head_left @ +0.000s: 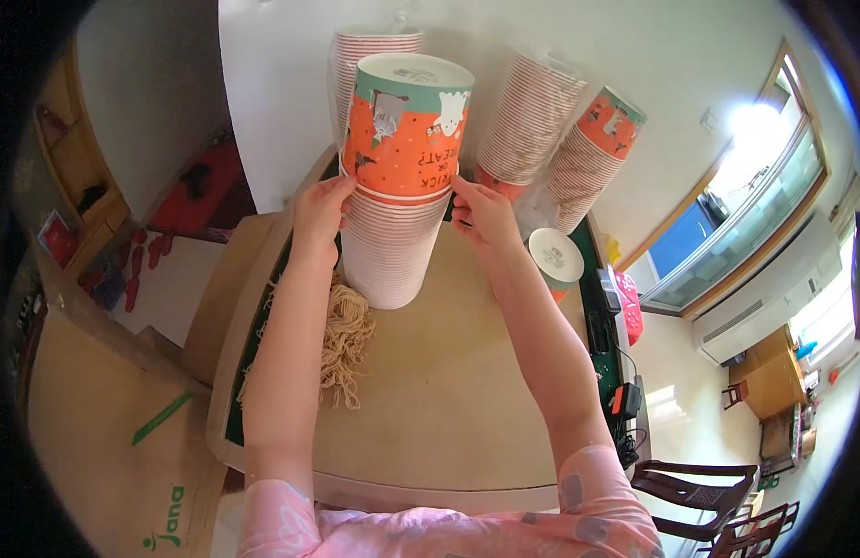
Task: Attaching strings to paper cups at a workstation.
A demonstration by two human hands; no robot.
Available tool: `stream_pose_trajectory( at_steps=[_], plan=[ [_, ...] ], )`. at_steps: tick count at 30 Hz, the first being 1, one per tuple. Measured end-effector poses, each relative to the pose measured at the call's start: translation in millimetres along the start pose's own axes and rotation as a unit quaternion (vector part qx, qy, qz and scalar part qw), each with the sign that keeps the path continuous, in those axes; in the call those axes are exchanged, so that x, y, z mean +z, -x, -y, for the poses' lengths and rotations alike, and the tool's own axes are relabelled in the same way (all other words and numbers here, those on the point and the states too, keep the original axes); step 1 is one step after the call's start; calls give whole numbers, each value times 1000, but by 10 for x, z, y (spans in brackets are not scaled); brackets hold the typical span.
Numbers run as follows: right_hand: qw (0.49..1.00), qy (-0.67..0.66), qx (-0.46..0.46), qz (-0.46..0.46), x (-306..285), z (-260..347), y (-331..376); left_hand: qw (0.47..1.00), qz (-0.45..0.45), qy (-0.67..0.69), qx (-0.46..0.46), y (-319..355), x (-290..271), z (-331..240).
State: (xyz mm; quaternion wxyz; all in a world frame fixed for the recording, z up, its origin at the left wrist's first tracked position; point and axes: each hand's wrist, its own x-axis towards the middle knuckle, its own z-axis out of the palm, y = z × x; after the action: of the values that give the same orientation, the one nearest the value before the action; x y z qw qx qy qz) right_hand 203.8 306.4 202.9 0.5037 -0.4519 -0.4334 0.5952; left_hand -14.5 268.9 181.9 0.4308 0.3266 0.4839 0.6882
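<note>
Because the orange paper cup [407, 126] topping the nested stack [390, 246] at twelve o'clock on the table [439, 372] looks light and crushable, I keep my left hand [320, 209] and right hand [481, 212] pinched gently at its rim.

A tall stack of nested paper cups [393, 237], turned upside down, is set upright on the tan counter [449, 391], slightly toward its far side. The lower cups are seen only as closely packed pale pink rims, forming a ribbed column that widens a little toward the base. The topmost cup [407, 121] is shown in full: an orange paper body printed with white cartoon figures, a teal band around its upper edge, and a white circular bottom facing up. It is tilted slightly and is gripped at its lower rim on both sides, lifted partly off the cups beneath.
</note>
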Motion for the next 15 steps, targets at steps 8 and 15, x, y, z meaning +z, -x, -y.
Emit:
stream_pose_trajectory(
  at_steps=[8,15],
  plan=[
    [996,-75,-51,27,37,133,-186,1000,20,18,-17,-186,35,-66],
    [969,-140,-169,114,171,768,-79,994,40,80,66,101,327,-871]
  ],
)
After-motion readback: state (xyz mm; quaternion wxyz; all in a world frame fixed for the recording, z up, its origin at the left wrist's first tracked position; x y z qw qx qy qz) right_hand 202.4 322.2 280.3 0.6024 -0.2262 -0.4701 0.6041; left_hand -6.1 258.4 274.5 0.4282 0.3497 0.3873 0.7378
